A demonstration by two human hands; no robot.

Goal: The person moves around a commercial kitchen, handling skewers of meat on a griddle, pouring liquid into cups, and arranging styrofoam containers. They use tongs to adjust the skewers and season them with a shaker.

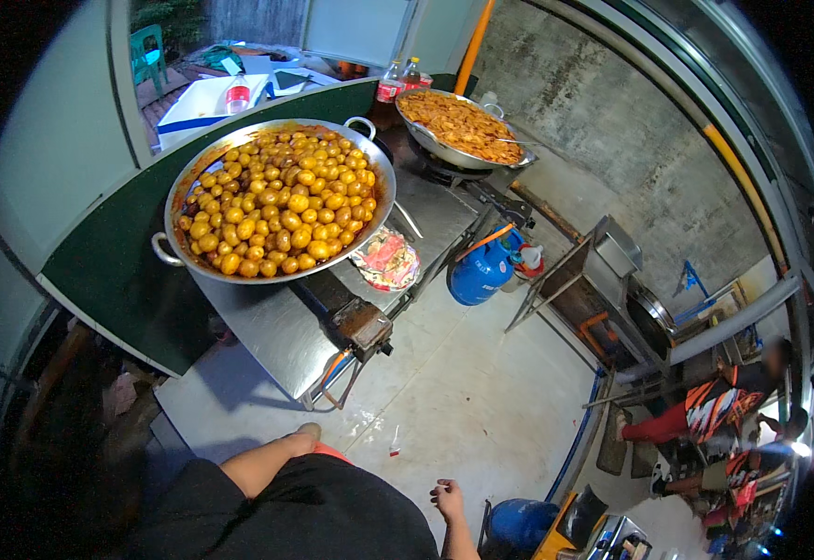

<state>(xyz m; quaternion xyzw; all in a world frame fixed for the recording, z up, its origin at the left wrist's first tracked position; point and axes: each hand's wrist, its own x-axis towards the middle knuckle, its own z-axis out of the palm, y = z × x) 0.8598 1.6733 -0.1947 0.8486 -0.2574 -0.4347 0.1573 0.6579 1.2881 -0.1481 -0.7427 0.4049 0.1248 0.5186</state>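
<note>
My left arm bends across the dark shirt at the bottom. My left hand (303,441) hangs near the corner of the metal cooking stand, small and seen from above, its fingers hard to make out. My right hand (449,495) hangs low over the floor, fingers loosely curled and apart, with nothing in it. Ahead, a large two-handled metal pan (387,183) on the stand holds many small round yellow-brown potatoes (281,203) in dark sauce. Beyond it, a second wide pan (435,145) is full of orange-brown sliced food (456,122), with a metal utensil (515,142) resting in it.
A patterned cloth (387,259) lies beside the burner (361,325). Blue gas cylinders stand by the stove (480,273) and near my right arm (519,525). Plastic bottles (391,84) stand at the back. Two people (721,406) are at the far right.
</note>
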